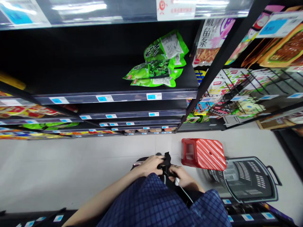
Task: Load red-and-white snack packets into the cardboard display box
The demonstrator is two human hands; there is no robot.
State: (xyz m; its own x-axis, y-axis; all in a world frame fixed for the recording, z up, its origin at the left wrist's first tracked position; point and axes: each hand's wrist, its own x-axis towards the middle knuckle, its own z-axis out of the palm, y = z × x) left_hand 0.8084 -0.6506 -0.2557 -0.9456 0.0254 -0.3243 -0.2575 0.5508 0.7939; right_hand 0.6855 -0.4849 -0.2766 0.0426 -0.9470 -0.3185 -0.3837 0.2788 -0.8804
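Note:
Close to my waist, both hands are on a small black strap-like item (pixel 167 160); its exact kind is hard to make out. My left hand (pixel 151 165) has its fingers curled around the item's left side. From the right, my right hand (pixel 183 176) closes on its lower part, and the fingertips are partly hidden. A thin white cable (pixel 186 193) with a small white piece runs from beside my right hand down over the dark blue checked clothing (pixel 146 201). Both hands are apart from the shelves.
Ahead, a dark shelf (pixel 94 75) holds several green snack bags (pixel 156 67). On the floor to the right are a red plastic stool (pixel 210 154) and a grey shopping basket (pixel 251 179). Hanging packets (pixel 227 83) fill the right rack. A low shelf edge (pixel 58 218) runs behind me.

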